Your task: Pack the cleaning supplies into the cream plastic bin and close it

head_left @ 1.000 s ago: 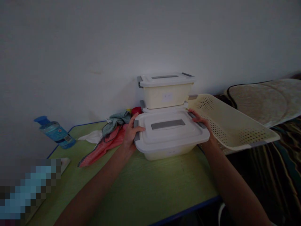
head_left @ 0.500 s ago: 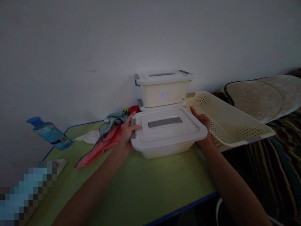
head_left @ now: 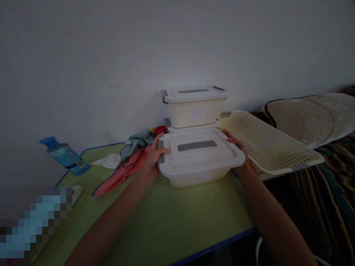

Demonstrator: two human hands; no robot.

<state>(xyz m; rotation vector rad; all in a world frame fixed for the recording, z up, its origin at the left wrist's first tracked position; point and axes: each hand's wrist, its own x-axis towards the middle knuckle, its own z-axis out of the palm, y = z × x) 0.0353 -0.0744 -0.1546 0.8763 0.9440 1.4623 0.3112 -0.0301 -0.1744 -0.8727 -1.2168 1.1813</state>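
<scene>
A cream storage box with a white lid (head_left: 199, 159) and a grey strip on top is in front of me on the green table. My left hand (head_left: 154, 155) grips its left end by the grey clip, thumb on the lid's edge. At the right end my right hand (head_left: 240, 149) holds the lid's rim, its lower fingers hidden behind the box. Just behind it stands a second lidded storage box (head_left: 196, 111), stacked on another box whose white lid edge (head_left: 194, 127) shows below it.
Red and grey-green cloths (head_left: 130, 168) lie left of the box, with a white cloth (head_left: 109, 161) beside them. A blue bottle (head_left: 66, 157) leans near the table's left edge. To the right is a cream perforated basket (head_left: 277, 147), near a beige cushion (head_left: 305, 114) on striped fabric.
Both hands keep their hold on the front box. The right thumb and fingers lie slightly lower against the lid. The whole view has shifted a little.
</scene>
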